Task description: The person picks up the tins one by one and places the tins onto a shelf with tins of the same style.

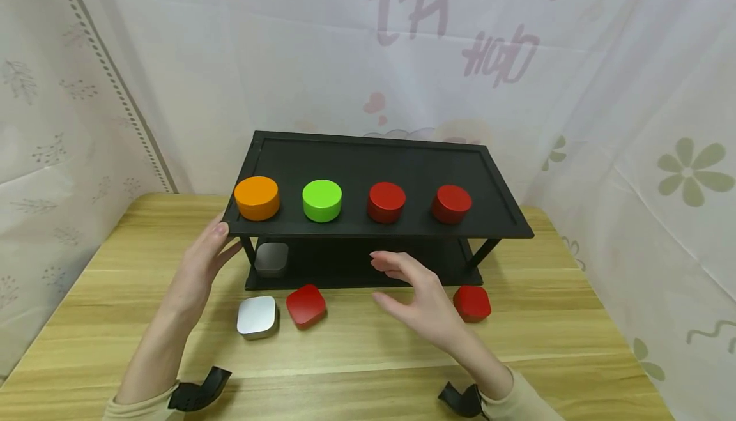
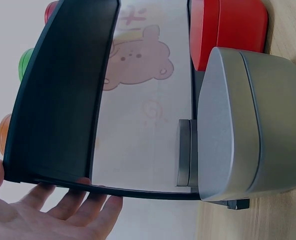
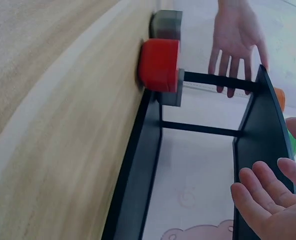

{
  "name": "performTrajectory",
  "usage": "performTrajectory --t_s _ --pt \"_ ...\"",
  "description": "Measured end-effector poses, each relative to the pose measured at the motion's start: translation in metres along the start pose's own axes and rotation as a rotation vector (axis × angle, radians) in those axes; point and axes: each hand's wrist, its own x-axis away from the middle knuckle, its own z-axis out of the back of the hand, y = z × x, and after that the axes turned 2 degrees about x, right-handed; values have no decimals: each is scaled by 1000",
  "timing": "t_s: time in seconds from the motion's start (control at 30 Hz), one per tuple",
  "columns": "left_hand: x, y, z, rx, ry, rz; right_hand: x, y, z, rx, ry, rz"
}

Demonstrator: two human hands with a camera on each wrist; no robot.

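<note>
A black two-tier rack [image 1: 368, 162] stands on the table. My left hand [image 1: 198, 267] touches its front left corner, thumb at the upper tier's edge and fingers stretched along the side. In the left wrist view, those fingers [image 2: 68, 202] lie against the end of the rack. My right hand [image 1: 422, 296] hovers in front of the lower tier with relaxed fingers and holds nothing. Nearest it on the table are a red rounded-square container [image 1: 472, 303] and, to the left, another red rounded-square container [image 1: 306, 306]. A silver rounded-square container [image 1: 257, 317] sits beside the latter.
Along the upper tier's front stand an orange round container [image 1: 257, 199], a green one [image 1: 322, 201] and two red ones, left [image 1: 386, 202] and right [image 1: 451, 204]. A silver container [image 1: 272, 259] sits on the lower tier's left. A patterned cloth [image 1: 322, 50] hangs behind the wooden table [image 1: 322, 370].
</note>
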Motion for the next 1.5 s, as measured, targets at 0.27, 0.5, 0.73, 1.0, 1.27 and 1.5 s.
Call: performTrajectory --t_s 0.27,0.5,0.73,1.0,1.27,1.5 --pt "1 -1 1 3 5 0 -7 0 -14 -8 -80 -27" --pt "0 0 0 4 6 12 -12 3 -26 -28 -147 -72" --pt "-2 1 -3 5 4 8 -18 6 -38 -27 -199 -85" --pt "-1 1 -2 4 12 11 -30 8 -51 -6 -240 -57" --pt "-1 1 -2 5 13 7 -38 10 -64 28 -302 -85" --pt "0 1 -1 -15 9 8 -43 13 -74 93 -383 -107"
